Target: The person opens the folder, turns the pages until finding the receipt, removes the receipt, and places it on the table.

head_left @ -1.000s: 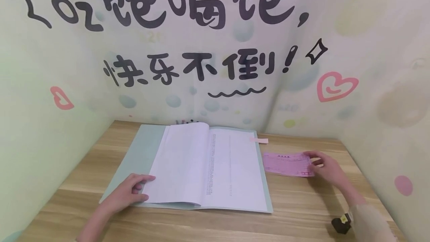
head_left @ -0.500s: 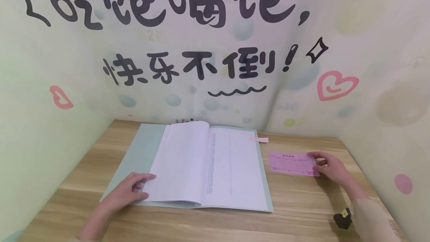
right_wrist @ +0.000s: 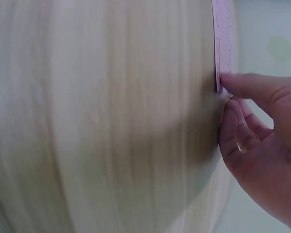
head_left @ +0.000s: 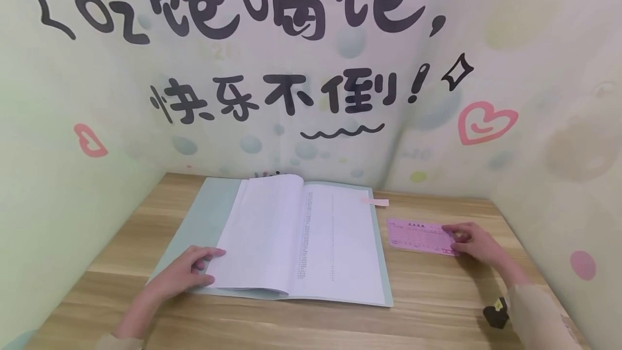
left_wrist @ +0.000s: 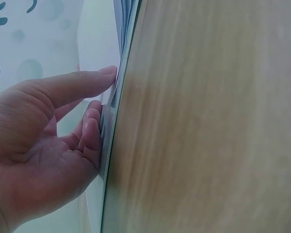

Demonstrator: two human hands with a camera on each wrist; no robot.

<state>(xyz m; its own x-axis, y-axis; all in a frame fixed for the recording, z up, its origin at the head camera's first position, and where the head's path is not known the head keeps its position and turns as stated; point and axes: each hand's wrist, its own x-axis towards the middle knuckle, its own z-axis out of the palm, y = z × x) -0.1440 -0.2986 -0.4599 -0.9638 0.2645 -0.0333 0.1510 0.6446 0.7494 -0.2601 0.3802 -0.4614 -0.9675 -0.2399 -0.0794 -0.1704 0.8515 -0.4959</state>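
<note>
A folder [head_left: 218,215] with a pale blue-green cover lies open on the table, white printed pages [head_left: 340,242] inside. My left hand [head_left: 182,274] rests on its lower left part. The thumb and index finger touch the left-hand pages [head_left: 262,231], and in the left wrist view the thumb [left_wrist: 94,82] lies against their edge. To the right of the folder is a pink printed paper slip [head_left: 420,236], flat or nearly flat on the wood. My right hand [head_left: 478,244] pinches its right end, with the thumb [right_wrist: 247,85] on it in the right wrist view.
A pale pink tab [head_left: 379,202] sticks out past the folder's upper right edge. The wooden table [head_left: 340,328] meets a printed wall covering [head_left: 282,150] at the back and sides. A small black object [head_left: 495,315] sits by my right sleeve.
Over the second the pink slip has shifted slightly right and settled flatter, with my right hand at its end throughout. My left hand has stayed nearly still on the pages.
</note>
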